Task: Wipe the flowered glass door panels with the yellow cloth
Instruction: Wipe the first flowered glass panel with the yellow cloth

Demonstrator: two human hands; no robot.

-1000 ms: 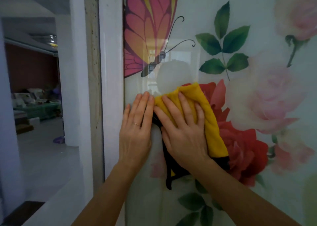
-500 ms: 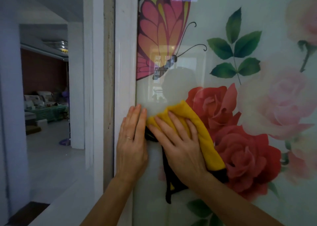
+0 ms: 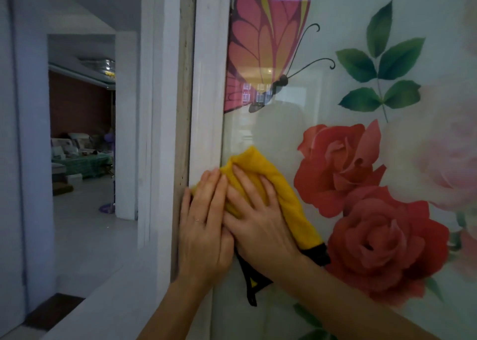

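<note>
**A count of each kind of thing in view**

Two hands show: one left hand (image 3: 204, 226) and one right hand (image 3: 260, 218). One ring (image 3: 198, 220) is on the left hand. There is one yellow cloth (image 3: 258, 164). One glass panel (image 3: 348, 17) fills the right side, with one white frame (image 3: 209, 81) along its left edge. Printed on the panel are one butterfly (image 3: 263, 43) with two antennae, and two red roses, an upper rose (image 3: 338, 166) and a lower rose (image 3: 382, 239). There is also one sprig (image 3: 379, 66) of five green leaves, and at least one pale pink rose (image 3: 449, 154), with others too faint or cut off to count.
</note>
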